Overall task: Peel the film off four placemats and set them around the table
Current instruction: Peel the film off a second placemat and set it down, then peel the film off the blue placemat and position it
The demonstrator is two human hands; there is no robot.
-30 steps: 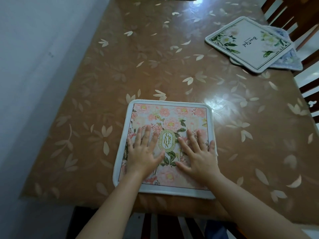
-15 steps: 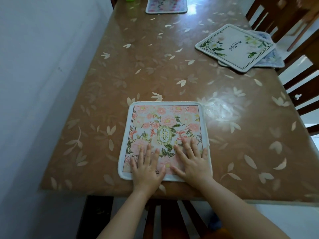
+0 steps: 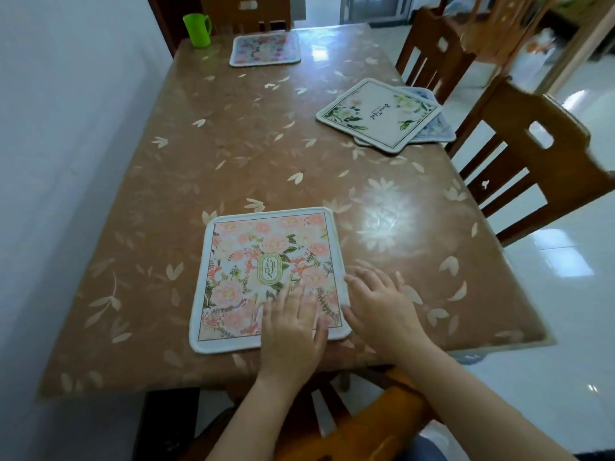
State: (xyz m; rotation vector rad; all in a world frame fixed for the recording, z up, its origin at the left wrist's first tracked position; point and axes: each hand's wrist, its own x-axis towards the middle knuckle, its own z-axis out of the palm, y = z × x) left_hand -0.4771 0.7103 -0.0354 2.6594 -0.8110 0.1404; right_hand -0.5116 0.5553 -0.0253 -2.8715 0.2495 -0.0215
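Observation:
A pink floral placemat (image 3: 266,261) lies flat near the front edge of the brown leaf-patterned table (image 3: 233,154). My left hand (image 3: 293,327) rests flat on its near right corner, fingers spread. My right hand (image 3: 379,304) hovers just past the mat's right edge over the table, fingers apart, holding nothing. A white placemat with green leaves (image 3: 377,114) sits on top of a blue one (image 3: 436,129) at the right edge. Another floral placemat (image 3: 265,48) lies at the far end.
A green cup (image 3: 197,29) stands at the far left corner. Wooden chairs stand at the right side (image 3: 532,168), farther back right (image 3: 432,51) and at the far end (image 3: 246,11). A white wall runs along the table's left side. An orange chair back is under my arms.
Both hands slid back toward me and to the right; the right hand left the mat. The view lifted, showing the far placemat, the cup and the chairs.

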